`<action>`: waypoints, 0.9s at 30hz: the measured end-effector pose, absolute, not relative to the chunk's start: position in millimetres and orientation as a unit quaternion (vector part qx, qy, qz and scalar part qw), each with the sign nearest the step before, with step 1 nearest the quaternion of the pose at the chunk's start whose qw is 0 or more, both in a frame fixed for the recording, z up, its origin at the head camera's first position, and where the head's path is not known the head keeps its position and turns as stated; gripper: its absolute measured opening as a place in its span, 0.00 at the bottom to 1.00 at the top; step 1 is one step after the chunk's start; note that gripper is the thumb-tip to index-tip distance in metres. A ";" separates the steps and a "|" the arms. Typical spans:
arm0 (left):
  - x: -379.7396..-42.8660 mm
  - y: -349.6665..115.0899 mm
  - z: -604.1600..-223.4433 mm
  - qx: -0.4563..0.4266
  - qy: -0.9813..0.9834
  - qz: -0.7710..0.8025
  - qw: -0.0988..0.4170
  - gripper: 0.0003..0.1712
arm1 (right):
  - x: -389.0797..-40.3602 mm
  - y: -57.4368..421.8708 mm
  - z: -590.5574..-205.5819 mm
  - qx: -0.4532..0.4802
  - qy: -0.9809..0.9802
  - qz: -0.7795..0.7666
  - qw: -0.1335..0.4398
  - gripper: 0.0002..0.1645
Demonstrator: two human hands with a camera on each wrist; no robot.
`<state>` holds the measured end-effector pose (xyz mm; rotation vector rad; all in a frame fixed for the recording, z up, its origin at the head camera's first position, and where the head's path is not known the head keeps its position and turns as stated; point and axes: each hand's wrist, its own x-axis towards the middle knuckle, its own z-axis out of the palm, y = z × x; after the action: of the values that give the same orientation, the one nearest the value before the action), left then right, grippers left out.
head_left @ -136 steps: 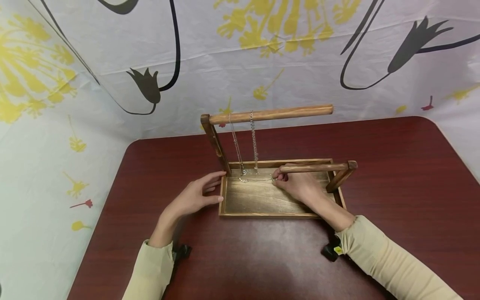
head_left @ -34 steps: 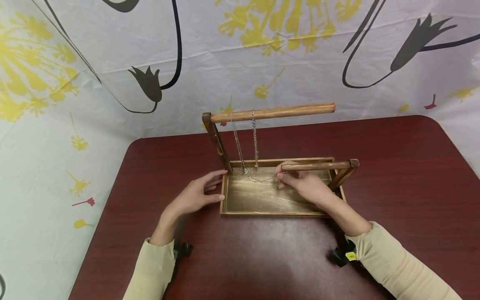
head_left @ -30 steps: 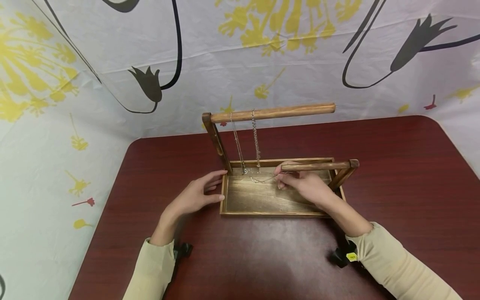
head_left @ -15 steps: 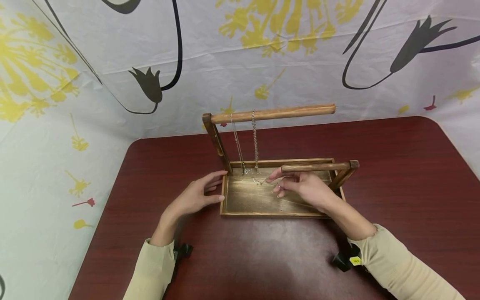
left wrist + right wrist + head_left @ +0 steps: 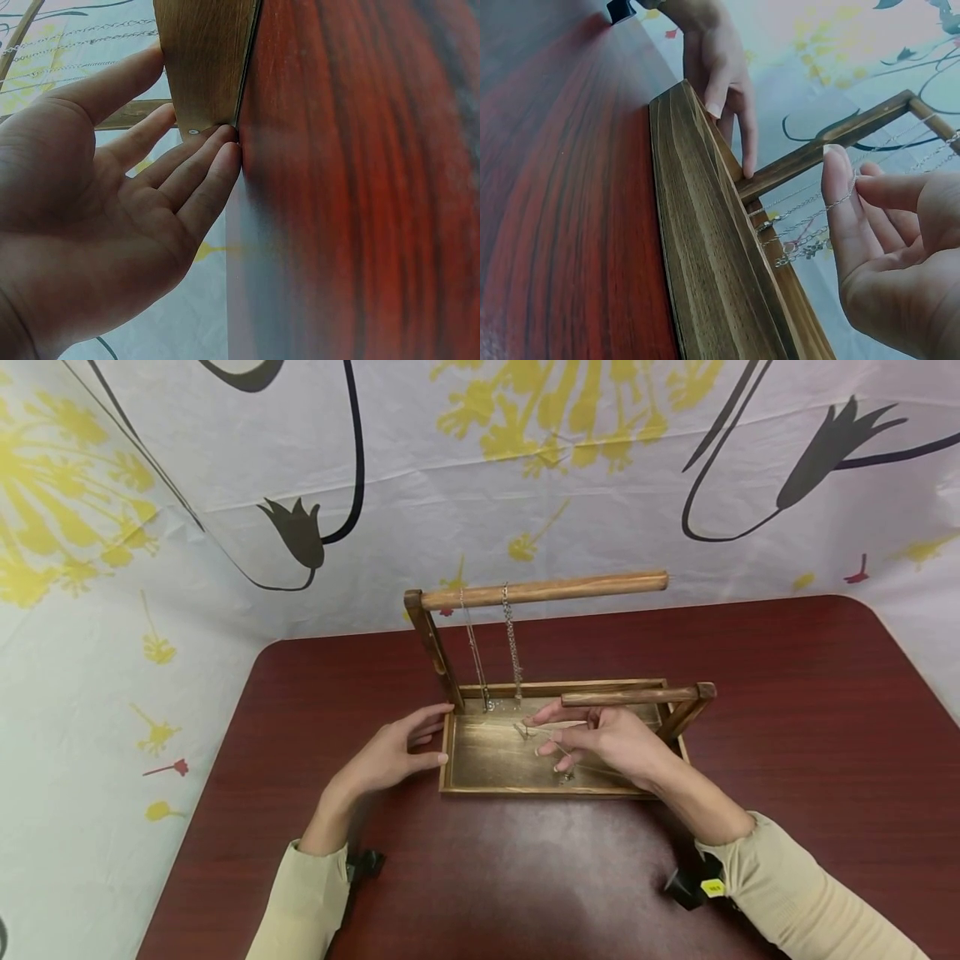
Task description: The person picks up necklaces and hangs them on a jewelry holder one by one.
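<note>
A wooden jewelry stand with a shallow tray [image 5: 517, 791] stands on the table. My left hand [image 5: 382, 753] rests with extended fingers against the tray's left end; the left wrist view shows fingertips touching its wood. Above the tray, my right hand [image 5: 618, 743] pinches a thin silver chain necklace [image 5: 527, 732] between thumb and fingers. Part of this chain drapes over the fingers and a small end piece [image 5: 567, 777] dangles below. Two necklaces hang from the upper bar [image 5: 585, 586]: a fine chain [image 5: 473, 647] and a thicker chain [image 5: 511, 639].
A shorter lower bar [image 5: 630, 697] juts leftward from a post at the tray's right end, just over my right hand. The dark red table [image 5: 795, 710] ends at a patterned cloth backdrop [image 5: 600, 518]. Wrist cameras sit below both hands.
The left hand stays at the tray end. My right hand has shifted slightly right and its fingers have spread, with the held chain now draping over them and hanging lower toward the front.
</note>
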<state>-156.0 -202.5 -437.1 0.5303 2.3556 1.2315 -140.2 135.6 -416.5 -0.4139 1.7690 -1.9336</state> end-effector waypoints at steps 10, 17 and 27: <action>-155.3 -202.0 -435.5 0.188 0.849 0.445 0.214 0.40 | -137.9 134.4 -412.6 -0.127 0.637 -0.710 0.272 0.21; -154.1 -201.9 -435.1 0.186 0.849 0.445 0.215 0.40 | -136.7 132.5 -410.4 -0.117 0.629 -0.717 0.277 0.24; -154.0 -202.3 -434.5 0.191 0.849 0.444 0.214 0.40 | -133.4 129.4 -406.9 -0.118 0.584 -0.745 0.299 0.25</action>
<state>-154.0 -202.3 -434.5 0.5287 2.3551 1.2319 -133.4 129.4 -406.9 -0.3144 1.5510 -1.9800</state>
